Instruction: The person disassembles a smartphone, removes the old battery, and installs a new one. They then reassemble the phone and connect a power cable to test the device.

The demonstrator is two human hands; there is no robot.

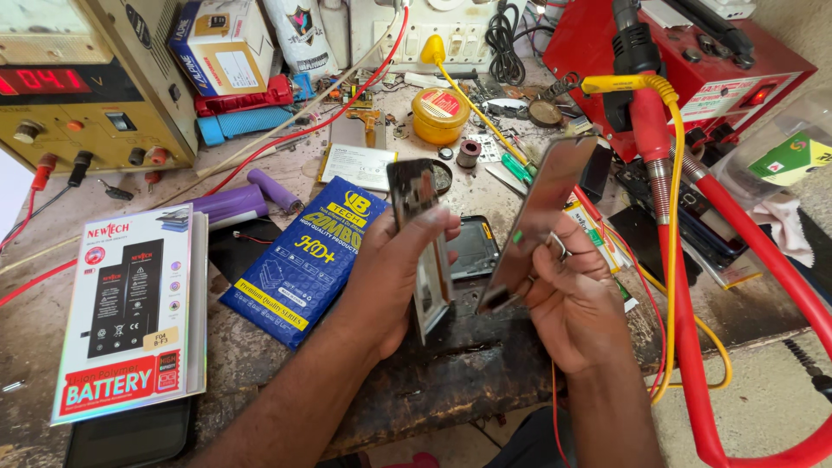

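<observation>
The left hand is closed around a slim grey metal phone frame, thumb pressed across its front, the frame upright at centre frame. The right hand pinches the lower end of a dark glossy phone screen panel between thumb and fingers; the panel tilts up and to the right, just beside the frame but apart from it.

Below both hands lies a dark, scuffed work mat near the bench's front edge. Left of the left wrist rests a flat blue rectangular package with yellow print. At lower left stands a white box with a red band and a pictured black battery, its lower edge over a black phone. Two purple cylindrical cells lie above the blue package.

A beige metal power supply with a red digit display fills the upper left. A round yellow tin sits at upper centre. A red metal station occupies the upper right, with a thick red hose running down the right side, close to the right forearm. Open room is scant; the bench surface is crowded and worn.
</observation>
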